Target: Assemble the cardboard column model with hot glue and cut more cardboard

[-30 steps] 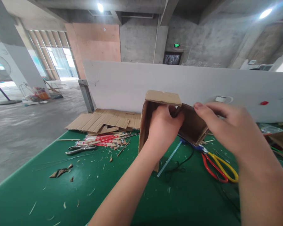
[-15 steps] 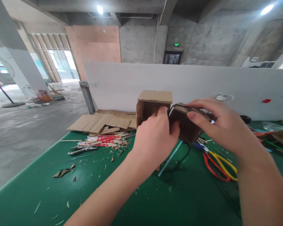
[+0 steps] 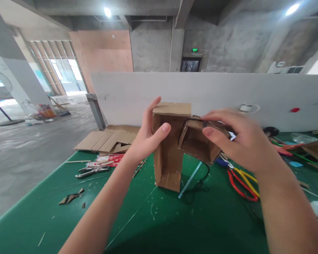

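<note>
A tall cardboard box [image 3: 171, 151] stands upright on the green table, its open side facing me. My left hand [image 3: 148, 135] is at its left wall, thumb and forefinger spread; whether it presses on the wall I cannot tell. My right hand [image 3: 235, 135] grips a smaller open cardboard box [image 3: 197, 139] by its upper right side, thumb in front and fingers over the top. This smaller box is tilted against the tall one's right side. A black cord [image 3: 207, 173] runs around its edge and hangs down to the table.
Red-and-yellow-handled pliers [image 3: 245, 185] lie right of the boxes, near a pale blue stick [image 3: 190, 180]. Metal pliers [image 3: 91, 170], wooden sticks and flattened cardboard [image 3: 106, 137] are at the left. Scraps [image 3: 71, 197] dot the green table [image 3: 137, 225]. A white partition [image 3: 214, 90] rises behind.
My left hand has moved from between the two boxes to the tall box's left side, its fingers spreading. The smaller box has turned so its inside faces me more.
</note>
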A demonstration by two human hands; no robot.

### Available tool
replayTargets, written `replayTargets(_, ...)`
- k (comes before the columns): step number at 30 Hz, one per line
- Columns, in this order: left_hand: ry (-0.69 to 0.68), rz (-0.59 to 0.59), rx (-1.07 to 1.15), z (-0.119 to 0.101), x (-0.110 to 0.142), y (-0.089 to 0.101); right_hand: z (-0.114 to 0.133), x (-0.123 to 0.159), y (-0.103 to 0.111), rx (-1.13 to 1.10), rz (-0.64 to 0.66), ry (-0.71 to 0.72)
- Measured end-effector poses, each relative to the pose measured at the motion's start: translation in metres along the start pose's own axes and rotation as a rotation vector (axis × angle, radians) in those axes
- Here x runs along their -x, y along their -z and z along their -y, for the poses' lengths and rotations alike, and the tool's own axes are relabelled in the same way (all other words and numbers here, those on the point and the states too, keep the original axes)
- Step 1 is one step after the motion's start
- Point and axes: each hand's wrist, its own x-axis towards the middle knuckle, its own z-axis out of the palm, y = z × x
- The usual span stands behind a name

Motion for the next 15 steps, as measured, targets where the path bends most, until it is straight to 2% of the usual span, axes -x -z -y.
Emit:
replayTargets(2,0.014,0.027,0.081,0.004,0.001,-0.011,0.002,-0.001,-0.003,-0.021,-0.01,0.025)
replayTargets(5,0.039,-0.012,0.108,0.0,0.0,-0.021,0.004,-0.001,-0.007,-0.033,-0.009,0.034)
replayTargets(11,0.07,-0.057,0.049,-0.006,-0.004,-0.024,0.006,-0.002,-0.016,-0.103,0.06,0.062)
replayTargets(15,0.065,-0.066,0.075,-0.007,-0.006,-0.026,0.006,-0.002,-0.019,-0.139,0.035,0.053)
